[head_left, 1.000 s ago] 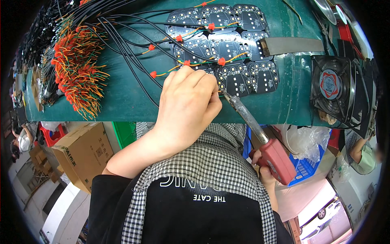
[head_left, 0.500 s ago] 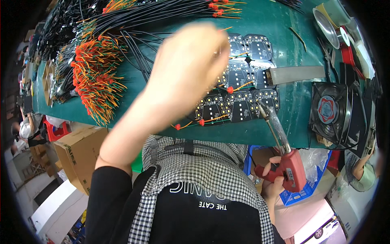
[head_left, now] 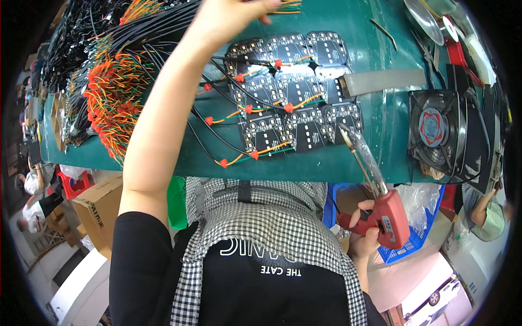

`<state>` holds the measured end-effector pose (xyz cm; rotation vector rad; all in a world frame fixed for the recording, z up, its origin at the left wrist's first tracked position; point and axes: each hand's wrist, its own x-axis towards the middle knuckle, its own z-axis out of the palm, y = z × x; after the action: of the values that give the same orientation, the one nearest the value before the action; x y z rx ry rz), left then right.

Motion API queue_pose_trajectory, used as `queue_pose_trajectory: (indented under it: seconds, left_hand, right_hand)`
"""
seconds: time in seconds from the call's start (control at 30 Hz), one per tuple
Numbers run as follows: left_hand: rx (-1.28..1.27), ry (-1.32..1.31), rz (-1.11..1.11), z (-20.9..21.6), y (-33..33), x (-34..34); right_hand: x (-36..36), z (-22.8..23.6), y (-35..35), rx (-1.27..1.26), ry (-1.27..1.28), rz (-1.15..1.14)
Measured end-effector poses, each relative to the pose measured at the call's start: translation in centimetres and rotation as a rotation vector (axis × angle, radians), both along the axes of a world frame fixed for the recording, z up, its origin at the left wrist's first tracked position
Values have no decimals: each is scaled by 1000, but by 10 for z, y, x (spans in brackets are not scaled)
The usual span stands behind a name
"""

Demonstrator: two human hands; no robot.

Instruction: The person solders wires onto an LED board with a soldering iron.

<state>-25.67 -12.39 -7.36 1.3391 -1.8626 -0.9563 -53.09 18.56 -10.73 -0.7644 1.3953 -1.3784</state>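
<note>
My right hand (head_left: 365, 231) is wrapped round the red handle of a soldering gun (head_left: 392, 217). Its metal tip reaches the lower right corner of a panel of black circuit boards (head_left: 311, 132) with small pale LEDs. My left hand (head_left: 231, 17) is stretched to the far side, beside the orange wire ends of a bundle of black cables (head_left: 163, 26). Its fingers are partly cut off by the upper edge, so whether they grip a wire is unclear. Several black cables with red collars (head_left: 289, 107) and orange and green wires lie across the boards.
A large heap of cables with orange ends (head_left: 117, 92) covers the table's left side. A flat grey strip (head_left: 386, 82) touches the boards' right edge. Further right stand a black fan (head_left: 436, 127) and a solder spool (head_left: 450, 28). A blue crate (head_left: 405, 252) sits below the table edge.
My left hand has moved from over the boards to the far cable bundle, uncovering the boards and the wires on them. My right hand keeps the soldering gun at nearly the same place.
</note>
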Motion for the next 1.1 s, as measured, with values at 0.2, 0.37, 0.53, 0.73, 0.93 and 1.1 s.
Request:
queue_pose_trajectory:
  seconds: [0.2,0.37,0.53,0.73,0.93,1.1]
  left_hand:
    - [-98,32,-109,35,111,-23]
    - [-43,5,-214,15,154,-58]
    - [48,-143,-73,-1,160,-69]
    - [-20,-241,-62,-9,162,-83]
    - [-104,-304,-65,-11,161,-85]
    - [-109,-307,-61,-12,160,-85]
  right_hand:
    - [-4,-3,2,-75,94,27]
    - [-9,0,8,-21,21,-12]
    - [-14,-1,15,20,-13,59]
    - [-13,-5,20,13,-71,86]
    - [-13,-5,21,81,76,102]
    - [-20,-14,26,98,-85,78]
